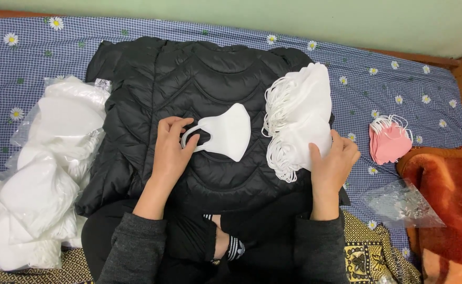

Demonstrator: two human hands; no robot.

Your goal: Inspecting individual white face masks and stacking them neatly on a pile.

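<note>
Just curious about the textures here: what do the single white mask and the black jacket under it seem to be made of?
The white mask looks like soft, matte non-woven fabric: smooth, slightly stiff, with a thin elastic ear loop that the left hand touches. The black jacket seems a lightly glossy synthetic shell, likely nylon or polyester, padded, judging by its puffy curved quilting.

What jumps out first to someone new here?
A single white folded face mask lies centre on a black quilted puffer jacket, with the left hand on its ear loop. The right hand rests on a fanned stack of white masks. A small pile of pink masks sits far right.
</note>
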